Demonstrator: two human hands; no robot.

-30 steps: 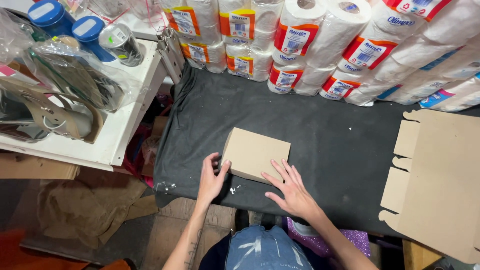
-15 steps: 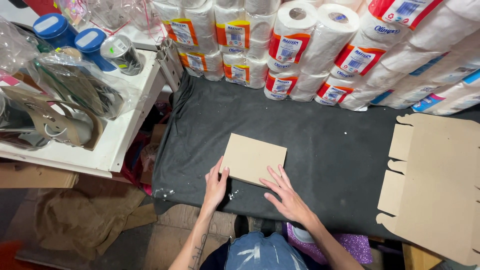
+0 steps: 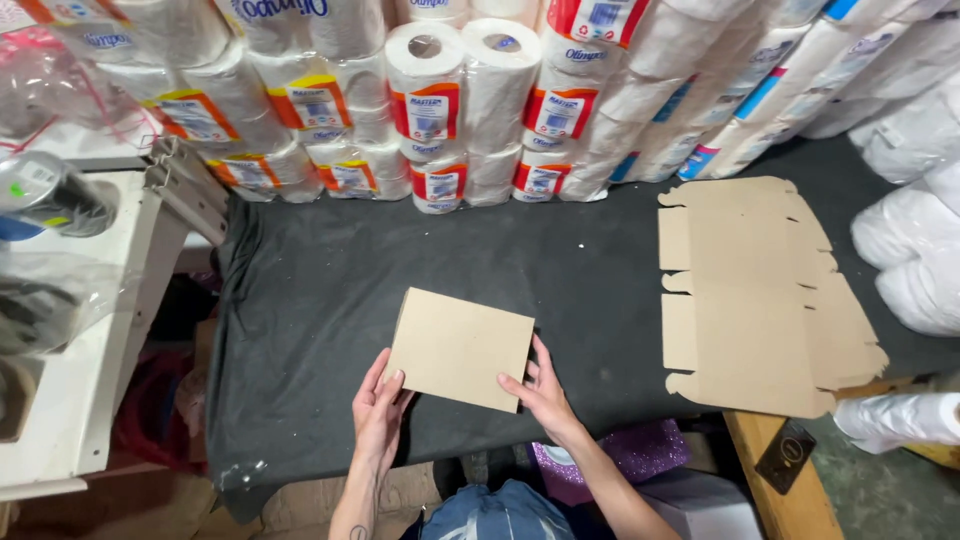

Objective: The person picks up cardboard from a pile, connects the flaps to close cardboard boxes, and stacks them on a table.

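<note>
So my left hand (image 3: pixel 380 410) and right hand (image 3: pixel 540 390), fingers open, steady the seemingly folded box (image 3: pixel 460 348); the flat blank (image 3: pixel 750 300) lies unfolded.

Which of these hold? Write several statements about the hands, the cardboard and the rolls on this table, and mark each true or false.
1. Both hands, left hand and right hand, touch the folded cardboard piece. True.
2. The folded cardboard piece lies on a white cloth. False: the black cloth covers the table.
3. A flat die-cut cardboard sheet lies to the person's right. True.
4. The paper rolls are stacked at the table's near edge. False: they line the far edge.
5. The right hand holds a paper roll. False: its fingers rest on the cardboard's edge.
</note>
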